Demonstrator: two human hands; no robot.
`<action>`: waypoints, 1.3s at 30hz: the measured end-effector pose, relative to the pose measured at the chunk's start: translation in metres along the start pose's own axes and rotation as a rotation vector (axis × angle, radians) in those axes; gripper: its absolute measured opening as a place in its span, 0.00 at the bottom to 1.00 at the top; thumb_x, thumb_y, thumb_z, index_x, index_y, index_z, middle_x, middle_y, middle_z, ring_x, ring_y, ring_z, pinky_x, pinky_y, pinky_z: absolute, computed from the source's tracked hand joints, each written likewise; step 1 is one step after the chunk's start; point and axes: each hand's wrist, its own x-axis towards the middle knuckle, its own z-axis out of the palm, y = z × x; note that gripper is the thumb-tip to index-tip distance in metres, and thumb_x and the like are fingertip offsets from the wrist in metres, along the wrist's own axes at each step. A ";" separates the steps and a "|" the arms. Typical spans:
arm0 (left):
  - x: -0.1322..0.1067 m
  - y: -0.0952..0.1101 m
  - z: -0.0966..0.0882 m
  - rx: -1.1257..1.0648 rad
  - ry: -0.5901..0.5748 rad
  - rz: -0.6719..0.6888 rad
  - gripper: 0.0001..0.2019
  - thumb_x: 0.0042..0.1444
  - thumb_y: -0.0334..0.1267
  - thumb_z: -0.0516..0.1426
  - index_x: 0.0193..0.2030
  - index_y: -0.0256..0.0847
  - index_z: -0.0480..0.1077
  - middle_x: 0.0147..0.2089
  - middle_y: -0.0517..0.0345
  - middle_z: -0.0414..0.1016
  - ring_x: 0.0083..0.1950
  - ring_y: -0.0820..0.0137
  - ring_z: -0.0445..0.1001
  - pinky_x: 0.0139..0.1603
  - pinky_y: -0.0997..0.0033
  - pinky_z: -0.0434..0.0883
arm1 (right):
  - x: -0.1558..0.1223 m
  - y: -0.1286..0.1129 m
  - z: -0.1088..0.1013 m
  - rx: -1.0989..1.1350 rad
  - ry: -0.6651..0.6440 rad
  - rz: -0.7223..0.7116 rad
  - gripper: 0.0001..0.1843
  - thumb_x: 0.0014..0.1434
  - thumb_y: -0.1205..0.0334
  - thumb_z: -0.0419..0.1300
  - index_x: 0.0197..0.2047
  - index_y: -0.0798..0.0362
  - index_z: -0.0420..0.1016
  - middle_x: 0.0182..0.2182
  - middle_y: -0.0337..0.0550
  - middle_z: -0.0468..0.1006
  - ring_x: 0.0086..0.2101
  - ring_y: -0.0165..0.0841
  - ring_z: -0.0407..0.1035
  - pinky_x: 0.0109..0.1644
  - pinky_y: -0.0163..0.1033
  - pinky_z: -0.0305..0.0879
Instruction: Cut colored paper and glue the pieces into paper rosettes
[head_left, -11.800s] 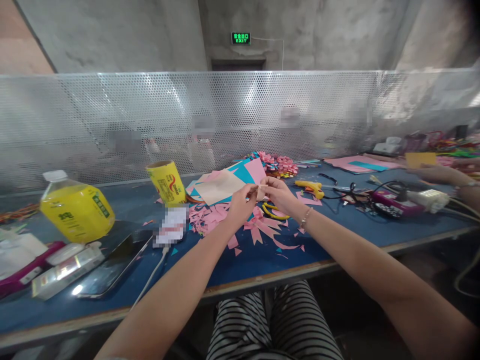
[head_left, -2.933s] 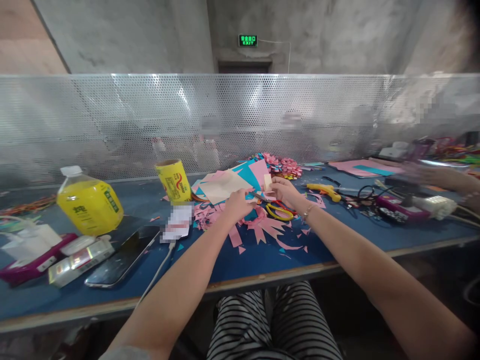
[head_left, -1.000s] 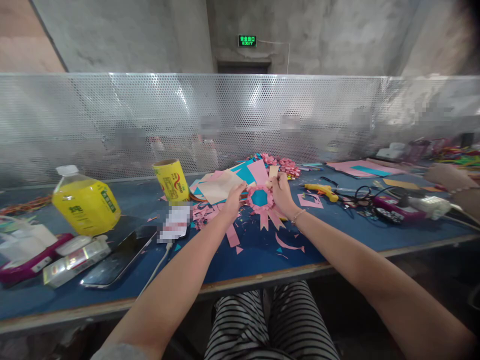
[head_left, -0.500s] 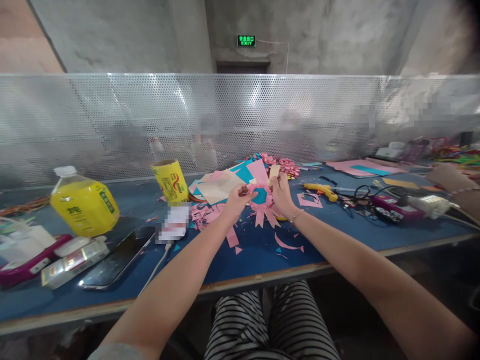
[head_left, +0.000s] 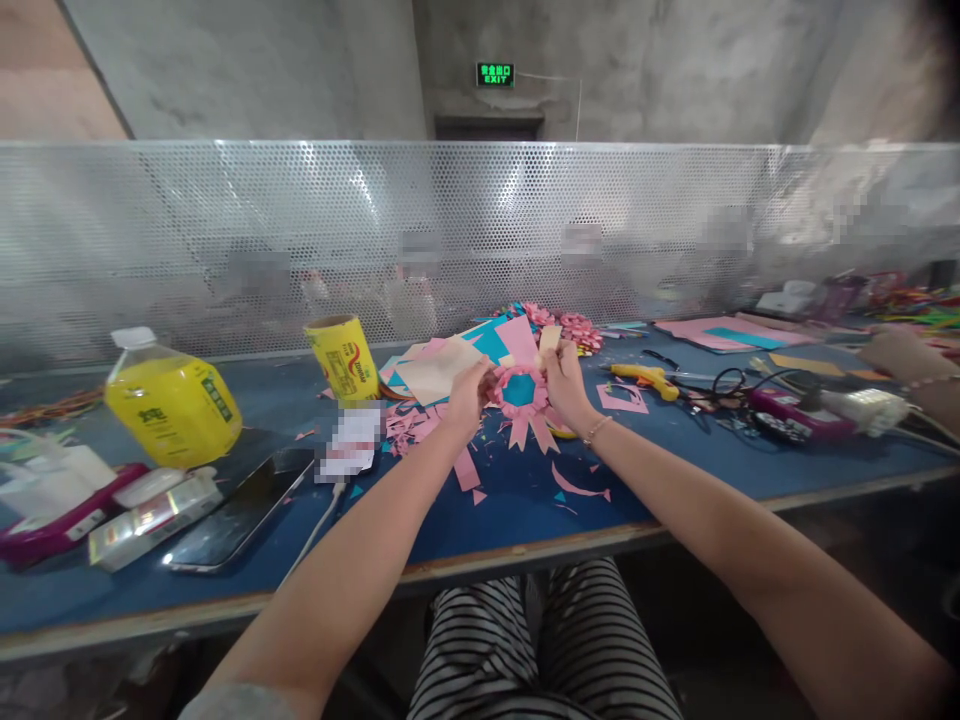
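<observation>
Both my hands hold up a pink paper rosette with a blue centre and pink ribbon tails, just above the blue table. My left hand pinches its left rim with closed fingers. My right hand grips the right rim and also holds a small cream paper strip that sticks up above the fingers. Pink and blue paper scraps lie under and around the rosette.
Loose paper sheets, a yellow roll, a yellow drink bottle, a phone on a cable and a yellow glue gun lie on the table. Another person's hand works at far right. A perforated metal screen stands behind.
Since a second ago the rosette stays held between both hands and has turned slightly to face me. Earlier my hands worked the small cream strip alone, then took up the rosette.
</observation>
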 end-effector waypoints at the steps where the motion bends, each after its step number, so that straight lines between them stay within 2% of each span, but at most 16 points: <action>1: 0.000 0.001 0.000 0.015 0.005 -0.011 0.15 0.42 0.48 0.58 0.22 0.37 0.63 0.18 0.65 0.61 0.19 0.78 0.60 0.19 0.77 0.58 | 0.000 0.000 0.000 -0.011 -0.017 -0.034 0.14 0.58 0.46 0.45 0.34 0.49 0.54 0.28 0.40 0.61 0.28 0.34 0.58 0.34 0.43 0.59; 4: -0.003 0.003 0.001 0.071 0.011 0.019 0.13 0.38 0.42 0.61 0.19 0.37 0.62 0.16 0.67 0.59 0.18 0.80 0.58 0.18 0.79 0.55 | -0.002 -0.002 -0.002 -0.057 -0.061 -0.136 0.14 0.59 0.48 0.44 0.36 0.50 0.56 0.31 0.43 0.63 0.32 0.34 0.60 0.38 0.44 0.60; 7: -0.005 0.003 0.002 0.065 0.014 0.052 0.11 0.38 0.38 0.60 0.18 0.37 0.61 0.17 0.67 0.59 0.18 0.82 0.57 0.19 0.79 0.55 | -0.003 -0.003 -0.003 -0.103 -0.070 -0.205 0.12 0.61 0.50 0.43 0.37 0.50 0.57 0.33 0.44 0.63 0.35 0.34 0.60 0.41 0.44 0.60; 12: -0.006 0.007 0.003 0.028 -0.007 -0.036 0.09 0.37 0.38 0.59 0.19 0.38 0.61 0.16 0.68 0.56 0.16 0.81 0.56 0.16 0.79 0.52 | -0.002 -0.003 -0.005 -0.130 -0.105 -0.247 0.10 0.62 0.54 0.43 0.39 0.50 0.57 0.32 0.43 0.63 0.33 0.33 0.60 0.40 0.43 0.61; 17: -0.010 0.012 0.004 0.093 -0.020 -0.073 0.09 0.37 0.35 0.55 0.16 0.38 0.57 0.15 0.68 0.53 0.16 0.82 0.54 0.16 0.79 0.51 | -0.002 -0.003 -0.006 -0.145 -0.123 -0.317 0.08 0.61 0.56 0.44 0.38 0.50 0.58 0.32 0.43 0.63 0.33 0.33 0.61 0.39 0.42 0.61; 23: -0.010 0.010 0.006 0.162 0.040 -0.104 0.12 0.36 0.39 0.59 0.17 0.38 0.58 0.15 0.69 0.52 0.16 0.81 0.53 0.17 0.78 0.50 | -0.004 -0.005 -0.008 -0.144 -0.215 -0.381 0.06 0.61 0.58 0.45 0.38 0.49 0.58 0.33 0.43 0.62 0.34 0.32 0.61 0.38 0.40 0.61; 32: -0.008 0.008 0.005 0.183 0.007 0.073 0.10 0.38 0.41 0.60 0.20 0.37 0.65 0.20 0.65 0.61 0.21 0.79 0.59 0.23 0.77 0.56 | -0.002 -0.003 -0.007 -0.201 -0.121 -0.316 0.06 0.61 0.59 0.43 0.37 0.50 0.57 0.32 0.42 0.63 0.33 0.32 0.61 0.39 0.41 0.61; 39: -0.006 0.008 0.005 0.137 -0.006 0.101 0.12 0.41 0.41 0.58 0.18 0.37 0.61 0.19 0.66 0.57 0.22 0.80 0.58 0.23 0.77 0.56 | 0.001 -0.008 -0.007 -0.224 -0.015 -0.270 0.11 0.61 0.54 0.43 0.38 0.51 0.58 0.33 0.44 0.65 0.34 0.34 0.62 0.41 0.44 0.61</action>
